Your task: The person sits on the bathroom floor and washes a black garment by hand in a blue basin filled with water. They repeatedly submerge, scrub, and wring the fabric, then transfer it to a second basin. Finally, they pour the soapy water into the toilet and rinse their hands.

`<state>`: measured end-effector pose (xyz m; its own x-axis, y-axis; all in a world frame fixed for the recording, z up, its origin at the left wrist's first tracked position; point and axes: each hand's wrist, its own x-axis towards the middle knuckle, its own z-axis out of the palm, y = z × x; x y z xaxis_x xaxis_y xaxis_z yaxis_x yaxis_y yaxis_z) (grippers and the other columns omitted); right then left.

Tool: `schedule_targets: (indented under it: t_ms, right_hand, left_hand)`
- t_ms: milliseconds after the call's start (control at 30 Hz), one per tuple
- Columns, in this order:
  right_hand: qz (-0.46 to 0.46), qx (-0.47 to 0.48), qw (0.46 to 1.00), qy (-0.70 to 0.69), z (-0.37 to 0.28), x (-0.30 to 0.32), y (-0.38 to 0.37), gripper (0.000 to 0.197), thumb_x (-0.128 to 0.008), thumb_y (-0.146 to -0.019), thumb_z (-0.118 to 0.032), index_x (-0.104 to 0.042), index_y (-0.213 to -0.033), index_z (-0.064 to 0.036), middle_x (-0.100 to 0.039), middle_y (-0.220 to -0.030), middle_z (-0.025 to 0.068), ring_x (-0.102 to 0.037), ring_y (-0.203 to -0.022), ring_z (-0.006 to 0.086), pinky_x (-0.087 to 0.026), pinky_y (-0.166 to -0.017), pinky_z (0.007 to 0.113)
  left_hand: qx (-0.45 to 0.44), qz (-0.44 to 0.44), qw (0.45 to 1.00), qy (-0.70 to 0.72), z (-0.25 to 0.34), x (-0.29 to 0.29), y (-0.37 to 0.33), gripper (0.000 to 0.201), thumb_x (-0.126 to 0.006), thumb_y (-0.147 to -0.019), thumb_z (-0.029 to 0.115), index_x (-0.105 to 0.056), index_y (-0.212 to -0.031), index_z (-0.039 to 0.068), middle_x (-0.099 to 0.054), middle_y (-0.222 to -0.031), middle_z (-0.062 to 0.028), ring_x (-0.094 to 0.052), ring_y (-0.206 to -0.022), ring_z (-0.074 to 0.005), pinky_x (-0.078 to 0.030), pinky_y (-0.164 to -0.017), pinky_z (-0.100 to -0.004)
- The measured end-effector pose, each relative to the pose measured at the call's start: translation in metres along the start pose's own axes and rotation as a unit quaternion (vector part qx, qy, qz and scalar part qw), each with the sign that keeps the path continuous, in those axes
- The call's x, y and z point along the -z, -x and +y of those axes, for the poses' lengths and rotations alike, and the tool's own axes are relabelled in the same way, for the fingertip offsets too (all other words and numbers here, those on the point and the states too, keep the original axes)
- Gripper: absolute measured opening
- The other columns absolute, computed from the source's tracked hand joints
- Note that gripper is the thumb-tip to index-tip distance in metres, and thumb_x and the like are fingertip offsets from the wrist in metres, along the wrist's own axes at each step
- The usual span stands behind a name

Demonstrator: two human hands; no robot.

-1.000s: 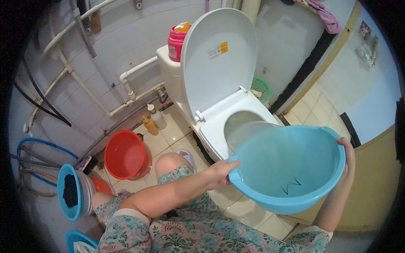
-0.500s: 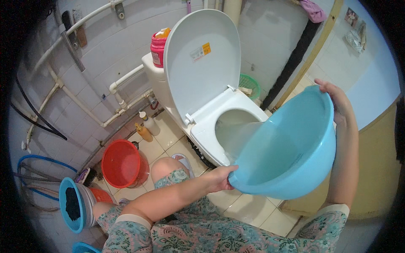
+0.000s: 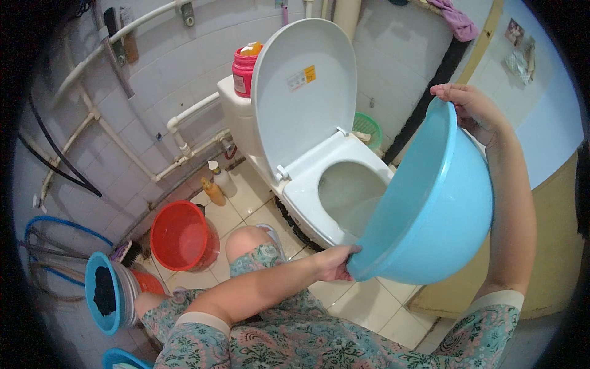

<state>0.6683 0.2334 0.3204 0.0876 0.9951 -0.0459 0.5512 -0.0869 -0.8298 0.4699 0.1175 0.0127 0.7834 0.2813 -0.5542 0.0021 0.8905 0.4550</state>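
Observation:
Both my hands grip the rim of a large light-blue plastic basin, tipped steeply toward the toilet. My left hand holds the lower rim close to the front of the bowl. At the raised far rim, my right hand has its fingers hooked over the edge. The basin's mouth faces the open toilet bowl, where cloudy water shows. Part of the bowl's right side is hidden behind the basin. The white toilet lid stands upright against the tank.
A red bucket stands on the tiled floor beside two pump bottles. Left of it, a blue basin with dark cloth tops a stack. A pink jar sits on the tank; a green basket is behind the toilet.
The basin has been tipped further up, its far rim raised by my right hand and swung left. The stream of water into the bowl has thinned. My left hand moved slightly right.

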Motion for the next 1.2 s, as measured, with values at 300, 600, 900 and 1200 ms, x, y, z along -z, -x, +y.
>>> schedule_targets:
  t_ms: [300, 600, 900, 1200]
  right_hand:
    - [0.026, -0.037, 0.998, 0.032, 0.033, 0.01, 0.005, 0.033, -0.066, -0.08, -0.031, -0.063, -0.104, -0.0097, -0.055, -0.076, -0.0047, -0.048, -0.065, 0.0069, -0.041, -0.059, 0.021]
    - [0.01, 0.109, 0.985, -0.135, 0.039, 0.047, 0.066, 0.047, -0.061, -0.081, -0.027, -0.053, -0.121, -0.0043, -0.059, -0.102, 0.0059, -0.058, -0.088, 0.0131, -0.049, -0.079, 0.026]
    - [-0.136, 0.287, 0.933, -0.17, -0.045, -0.018, 0.107, 0.047, -0.06, -0.085, -0.027, -0.05, -0.123, -0.0022, -0.059, -0.095, 0.0051, -0.057, -0.079, 0.0086, -0.05, -0.072, 0.021]
    - [-0.274, 0.351, 0.885, -0.138, -0.123, -0.168, 0.123, 0.053, -0.063, -0.084, -0.024, -0.045, -0.13, -0.0069, -0.054, -0.086, 0.0034, -0.055, -0.077, 0.0107, -0.05, -0.075, 0.025]
  left_hand:
    - [0.059, 0.006, 0.998, -0.019, -0.009, 0.001, -0.004, 0.045, -0.039, -0.095, 0.033, -0.038, -0.131, 0.007, -0.052, -0.122, -0.011, -0.054, -0.105, -0.0218, -0.044, -0.091, -0.043]
    - [-0.162, -0.011, 0.986, 0.025, 0.024, 0.012, 0.041, 0.055, -0.049, -0.091, 0.027, -0.029, -0.135, 0.001, -0.046, -0.129, -0.0151, -0.052, -0.11, -0.0264, -0.048, -0.088, -0.0392]
    - [-0.307, 0.229, 0.921, -0.072, 0.052, 0.056, 0.223, 0.057, -0.062, -0.082, 0.026, -0.042, -0.125, -0.006, -0.052, -0.119, -0.0176, -0.053, -0.109, -0.0253, -0.043, -0.095, -0.0386]
    - [-0.416, 0.471, 0.778, 0.007, -0.01, 0.117, 0.387, 0.065, -0.062, -0.077, 0.028, -0.037, -0.126, -0.007, -0.047, -0.12, -0.0227, -0.051, -0.107, -0.0337, -0.047, -0.088, -0.0448]
